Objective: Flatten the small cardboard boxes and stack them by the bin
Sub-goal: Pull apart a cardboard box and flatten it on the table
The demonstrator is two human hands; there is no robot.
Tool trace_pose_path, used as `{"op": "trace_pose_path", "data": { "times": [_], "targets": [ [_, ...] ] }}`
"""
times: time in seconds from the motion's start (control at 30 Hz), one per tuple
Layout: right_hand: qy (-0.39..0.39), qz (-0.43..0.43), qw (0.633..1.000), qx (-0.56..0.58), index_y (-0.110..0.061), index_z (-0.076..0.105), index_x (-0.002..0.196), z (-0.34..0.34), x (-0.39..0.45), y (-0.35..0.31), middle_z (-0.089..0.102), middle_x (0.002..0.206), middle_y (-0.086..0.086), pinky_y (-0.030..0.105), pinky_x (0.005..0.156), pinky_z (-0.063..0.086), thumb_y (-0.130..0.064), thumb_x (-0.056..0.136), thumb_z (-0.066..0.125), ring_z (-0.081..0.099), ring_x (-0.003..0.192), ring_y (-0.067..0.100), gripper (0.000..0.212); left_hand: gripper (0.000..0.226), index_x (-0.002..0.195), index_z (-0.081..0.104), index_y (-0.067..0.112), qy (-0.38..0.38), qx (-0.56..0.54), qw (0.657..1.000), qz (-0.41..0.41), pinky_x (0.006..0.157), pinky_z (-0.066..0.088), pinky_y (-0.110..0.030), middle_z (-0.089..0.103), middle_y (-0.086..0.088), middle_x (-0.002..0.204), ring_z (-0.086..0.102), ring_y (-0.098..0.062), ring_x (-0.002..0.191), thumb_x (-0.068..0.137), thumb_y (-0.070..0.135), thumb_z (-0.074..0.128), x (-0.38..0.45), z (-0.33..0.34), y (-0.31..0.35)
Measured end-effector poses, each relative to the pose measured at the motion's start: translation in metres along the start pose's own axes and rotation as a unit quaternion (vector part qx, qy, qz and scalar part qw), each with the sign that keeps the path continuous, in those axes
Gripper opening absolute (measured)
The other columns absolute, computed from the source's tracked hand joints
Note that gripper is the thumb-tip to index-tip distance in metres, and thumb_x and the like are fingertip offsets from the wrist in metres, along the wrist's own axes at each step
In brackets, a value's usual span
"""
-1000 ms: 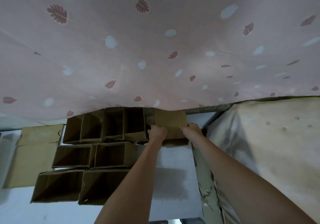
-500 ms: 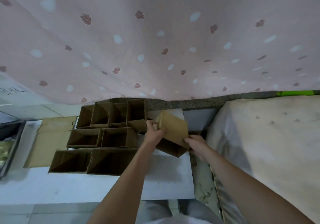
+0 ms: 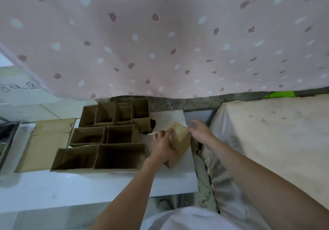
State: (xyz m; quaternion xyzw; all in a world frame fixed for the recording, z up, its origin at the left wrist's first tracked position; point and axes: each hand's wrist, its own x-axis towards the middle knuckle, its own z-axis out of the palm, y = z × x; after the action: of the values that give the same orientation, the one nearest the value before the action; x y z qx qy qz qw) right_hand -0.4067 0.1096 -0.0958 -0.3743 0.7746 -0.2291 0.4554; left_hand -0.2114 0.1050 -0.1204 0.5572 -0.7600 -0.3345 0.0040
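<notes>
cardboard small box [image 3: 179, 141], just right of the open boxes [image 3: 106, 137], is gripped by the left hand [image 3: 162, 146] while the right hand [image 3: 201, 132] hangs beside it with fingers spread, so the flattening step seems beginning, needing both hands to press.

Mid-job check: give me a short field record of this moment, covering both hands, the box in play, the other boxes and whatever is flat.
left hand: grips the small brown cardboard box
right hand: open, blurred, beside the box; contact unclear
held box: tilted, not yet flattened
open brown cardboard boxes: packed in rows, left of the held box
flat brown cardboard sheet: lies left of the rows
surface: white tabletop
</notes>
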Motion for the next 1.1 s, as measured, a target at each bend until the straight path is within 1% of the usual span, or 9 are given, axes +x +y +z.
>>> {"op": "trace_pose_path", "data": {
  "times": [0.1,0.23,0.3,0.43,0.53,0.67,0.8,0.9,1.1],
  "targets": [
    [-0.011,-0.001,0.999,-0.035,-0.018,0.053,0.14,0.019,-0.014,0.008,0.058,0.137,0.009,0.027,0.088,0.046,-0.033,0.098,0.058,0.058,0.118,0.024,0.044,0.097,0.157,0.013,0.034,-0.01,0.044,0.998,0.048,0.117,0.022,-0.05,0.021,-0.003,0.157,0.017,-0.036,0.143,0.081,0.042,0.073,-0.014,0.018,-0.011],
    [0.01,0.021,0.998,-0.053,-0.016,0.055,0.135,0.045,-0.039,0.032,0.063,0.125,0.011,0.036,0.098,0.049,-0.026,0.091,0.068,0.062,0.112,0.026,0.048,0.098,0.159,0.012,0.029,-0.058,0.076,0.994,0.059,0.121,0.01,-0.048,0.016,-0.004,0.162,0.013,-0.034,0.147,0.082,0.033,0.072,-0.025,0.034,-0.025],
    [0.022,0.026,0.997,-0.064,-0.018,0.054,0.134,0.055,-0.048,0.041,0.065,0.12,0.01,0.038,0.098,0.05,-0.023,0.089,0.069,0.062,0.109,0.027,0.048,0.097,0.159,0.009,0.029,-0.059,0.102,0.99,0.082,0.122,0.004,-0.048,0.012,-0.005,0.164,0.011,-0.032,0.15,0.084,0.029,0.07,-0.03,0.038,-0.03],
    [0.032,-0.004,0.993,-0.117,-0.018,0.051,0.131,0.069,-0.057,0.049,0.066,0.114,0.008,0.03,0.08,0.048,-0.012,0.088,0.064,0.062,0.101,0.026,0.045,0.095,0.161,-0.005,0.022,-0.037,0.151,0.98,0.126,0.125,-0.008,-0.046,-0.006,-0.005,0.168,-0.008,-0.03,0.154,0.094,0.017,0.062,-0.039,0.04,-0.044],
    [0.054,-0.028,0.982,-0.179,-0.016,0.05,0.124,0.074,-0.058,0.051,0.063,0.117,0.01,0.032,0.077,0.045,-0.007,0.09,0.055,0.06,0.103,0.03,0.035,0.094,0.159,-0.015,0.021,-0.019,0.162,0.978,0.129,0.125,-0.008,-0.044,-0.02,-0.006,0.166,-0.018,-0.028,0.153,0.098,0.012,0.056,-0.049,0.042,-0.051],
    [0.105,-0.087,0.966,-0.222,-0.015,0.045,0.134,0.082,-0.055,0.048,0.048,0.133,0.013,0.038,0.09,0.048,-0.009,0.09,0.057,0.052,0.119,0.033,0.046,0.089,0.156,-0.02,0.012,-0.026,0.149,0.982,0.111,0.125,-0.009,-0.041,-0.023,-0.008,0.165,-0.02,-0.025,0.152,0.103,0.031,0.049,-0.049,0.045,-0.054],
    [0.039,-0.118,0.954,-0.273,-0.026,0.033,0.15,0.097,-0.054,0.043,0.026,0.152,0.009,0.043,0.106,0.043,-0.034,0.09,0.068,0.037,0.136,0.031,0.07,0.085,0.154,-0.021,0.005,-0.029,0.137,0.986,0.095,0.126,-0.007,-0.041,-0.026,-0.011,0.163,-0.023,-0.026,0.151,0.105,0.03,0.043,-0.045,0.047,-0.049],
    [0.057,-0.121,0.952,-0.274,-0.029,0.039,0.144,0.105,-0.051,0.042,0.025,0.148,0.006,0.044,0.102,0.047,-0.042,0.085,0.073,0.038,0.132,0.031,0.068,0.082,0.154,-0.022,0.004,-0.023,0.142,0.986,0.089,0.125,-0.008,-0.041,-0.027,-0.012,0.163,-0.026,-0.025,0.15,0.106,0.034,0.038,-0.044,0.051,-0.049],
    [0.068,-0.093,0.97,-0.216,-0.036,0.046,0.114,0.108,-0.043,0.038,0.03,0.135,0.005,0.044,0.095,0.049,-0.037,0.078,0.08,0.042,0.122,0.031,0.049,0.085,0.153,-0.024,0.003,-0.012,0.185,0.98,0.073,0.125,-0.008,-0.043,-0.031,-0.012,0.161,-0.028,-0.026,0.149,0.105,0.053,0.026,-0.041,0.063,-0.051]
  ]
}}
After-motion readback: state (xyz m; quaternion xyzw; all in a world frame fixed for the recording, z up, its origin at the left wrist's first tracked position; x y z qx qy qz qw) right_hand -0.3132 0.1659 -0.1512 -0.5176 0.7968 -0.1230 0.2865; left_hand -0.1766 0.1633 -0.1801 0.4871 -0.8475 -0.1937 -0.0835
